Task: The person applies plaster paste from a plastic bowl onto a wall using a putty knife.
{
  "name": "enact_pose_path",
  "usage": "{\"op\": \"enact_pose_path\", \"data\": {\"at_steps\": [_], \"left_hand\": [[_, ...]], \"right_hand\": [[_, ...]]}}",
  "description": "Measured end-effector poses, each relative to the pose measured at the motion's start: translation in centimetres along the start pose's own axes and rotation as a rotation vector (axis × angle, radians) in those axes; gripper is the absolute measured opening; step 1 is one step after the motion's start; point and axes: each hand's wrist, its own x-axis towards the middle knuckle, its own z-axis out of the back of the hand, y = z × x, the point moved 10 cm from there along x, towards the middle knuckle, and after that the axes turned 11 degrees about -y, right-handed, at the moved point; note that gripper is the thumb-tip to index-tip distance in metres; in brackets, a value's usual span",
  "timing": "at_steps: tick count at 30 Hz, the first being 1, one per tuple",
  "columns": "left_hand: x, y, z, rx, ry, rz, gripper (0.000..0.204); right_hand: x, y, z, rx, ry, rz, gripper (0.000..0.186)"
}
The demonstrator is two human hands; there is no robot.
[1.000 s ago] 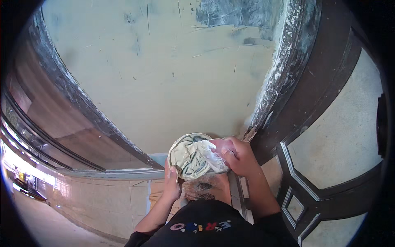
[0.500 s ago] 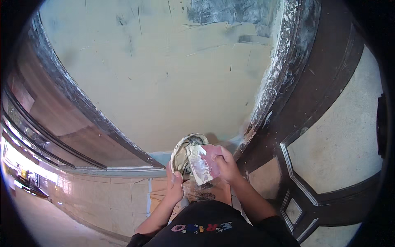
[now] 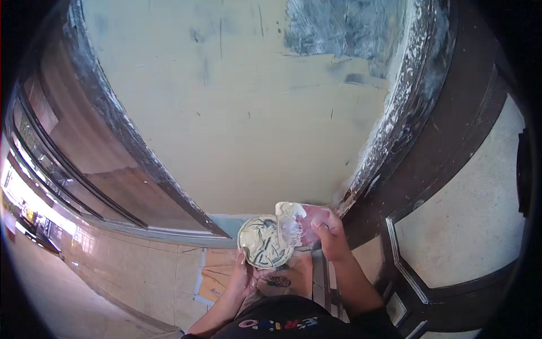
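Note:
My left hand (image 3: 243, 277) grips a round tub (image 3: 261, 242) by its near left rim, thumb over the edge. Thick cream putty with dark streaks lies inside it. In my right hand (image 3: 334, 234) is a flat pink putty spreader (image 3: 310, 221), my thumb pressed on its face. Wet cream putty coats the spreader's left part, which overlaps the tub's right rim. In front of me stands a flat panel (image 3: 226, 141) smeared with cream filler; a blue-grey patch (image 3: 339, 31) shows through near its top.
A dark, paint-flecked frame (image 3: 395, 101) borders the panel on the right, and another frame edge (image 3: 135, 135) on the left. Brown cardboard (image 3: 217, 279) with a dark stain lies on the tiled floor below. A dark door with pale panels (image 3: 457, 198) stands close at right.
The tub has tipped so its putty faces up more and has shifted lower and right. My right hand has moved right with the spreader. The view has tilted up slightly.

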Motion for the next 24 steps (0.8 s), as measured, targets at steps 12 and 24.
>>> {"op": "enact_pose_path", "data": {"at_steps": [12,24], "left_hand": [[0.1,-5.8,2.9,-0.079,0.098,-0.105,0.060],[0.0,-8.7,8.6,-0.103,-0.080,-0.008,0.059]], "right_hand": [[4.0,15.1,0.4,-0.455,-0.292,0.595,0.026],[10.2,32.9,-10.5,-1.459,-0.570,1.608,0.042]]}}
